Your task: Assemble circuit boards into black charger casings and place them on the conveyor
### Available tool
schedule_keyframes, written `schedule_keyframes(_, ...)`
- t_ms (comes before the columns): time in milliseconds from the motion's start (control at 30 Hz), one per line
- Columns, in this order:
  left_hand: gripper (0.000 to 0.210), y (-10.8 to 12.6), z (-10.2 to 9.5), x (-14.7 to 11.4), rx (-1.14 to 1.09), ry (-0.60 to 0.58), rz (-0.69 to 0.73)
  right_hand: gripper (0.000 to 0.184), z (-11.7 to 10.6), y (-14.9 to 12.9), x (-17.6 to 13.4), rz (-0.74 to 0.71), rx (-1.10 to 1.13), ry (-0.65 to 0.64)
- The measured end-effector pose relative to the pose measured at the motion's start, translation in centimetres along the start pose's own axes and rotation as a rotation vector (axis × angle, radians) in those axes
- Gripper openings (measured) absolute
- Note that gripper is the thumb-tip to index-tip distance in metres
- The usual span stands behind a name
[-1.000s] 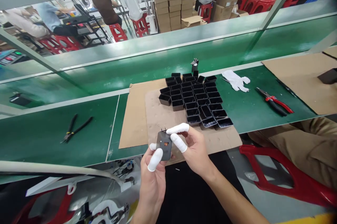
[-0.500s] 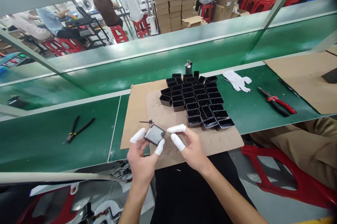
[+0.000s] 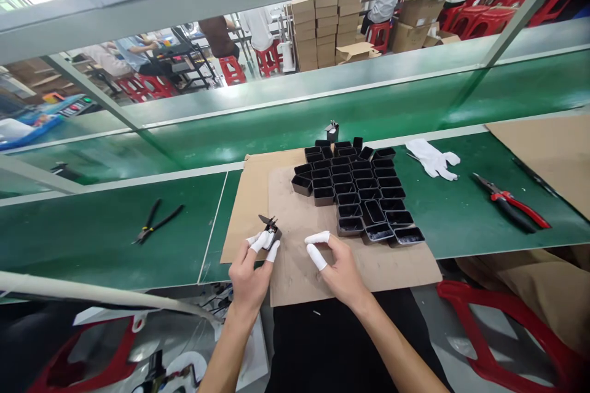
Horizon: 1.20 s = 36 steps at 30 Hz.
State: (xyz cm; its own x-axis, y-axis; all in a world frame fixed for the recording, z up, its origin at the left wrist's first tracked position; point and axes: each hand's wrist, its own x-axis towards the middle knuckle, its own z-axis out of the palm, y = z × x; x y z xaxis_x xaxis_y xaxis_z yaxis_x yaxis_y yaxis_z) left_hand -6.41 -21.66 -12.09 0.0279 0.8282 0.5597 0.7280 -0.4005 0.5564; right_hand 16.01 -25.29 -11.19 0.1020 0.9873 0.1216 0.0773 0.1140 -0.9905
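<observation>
My left hand (image 3: pixel 251 276) is closed around a small black box (image 3: pixel 275 237), held over the left part of the cardboard sheet (image 3: pixel 299 279). A thin dark flap and small parts stick out of the box's top. White finger cots cover my fingertips and hide part of the box. To its right, my right hand (image 3: pixel 345 270) hovers over the cardboard with thumb and forefinger apart and nothing between them. Beyond my right hand, several open-topped black boxes (image 3: pixel 342 179) stand packed together on the cardboard.
Black-handled pliers (image 3: pixel 157 221) lie on the green bench at left. At right are a white glove (image 3: pixel 432 159) and red-and-black pliers (image 3: pixel 509 201). Another black box (image 3: pixel 332 131) stands behind the group. A red stool (image 3: pixel 502 331) and a neighbour's leg are at lower right.
The box in my left hand has turned from showing its flat grey side to standing with its top up. My right hand stays apart from it. The camera view has shifted.
</observation>
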Motion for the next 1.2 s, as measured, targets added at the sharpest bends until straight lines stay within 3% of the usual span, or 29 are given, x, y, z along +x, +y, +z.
schedule_keyframes(367,0.024,-1.2,-0.9,0.0,0.004,0.010,-0.089,0.018,0.0,0.2,0.0,-0.001,0.015,0.009)
schedule_keyframes(500,0.083,-2.2,-1.5,0.5,-0.141,-0.142,-0.242,0.020,-0.1,0.4,-0.1,-0.005,0.006,0.004)
schedule_keyframes(567,0.085,-2.7,-1.7,1.2,-0.146,-0.295,-0.269,0.020,-0.1,0.6,-0.1,-0.002,0.002,0.000)
schedule_keyframes(667,0.057,-3.1,-1.8,2.4,-0.107,-0.464,-0.213,0.020,-0.1,0.8,-0.1,-0.002,-0.003,-0.003)
schedule_keyframes(900,0.021,-1.9,-2.0,6.4,0.011,-0.537,-0.029,0.020,-0.1,0.4,-0.2,0.001,0.008,0.004)
schedule_keyframes(1033,0.046,-0.6,-2.0,9.2,0.209,-0.562,0.110,0.016,0.1,-0.1,0.0,0.025,0.006,0.002)
schedule_keyframes(1200,0.051,0.5,-1.9,11.1,0.340,-0.664,0.229,0.016,0.5,-0.4,0.6,0.062,-0.101,-0.032)
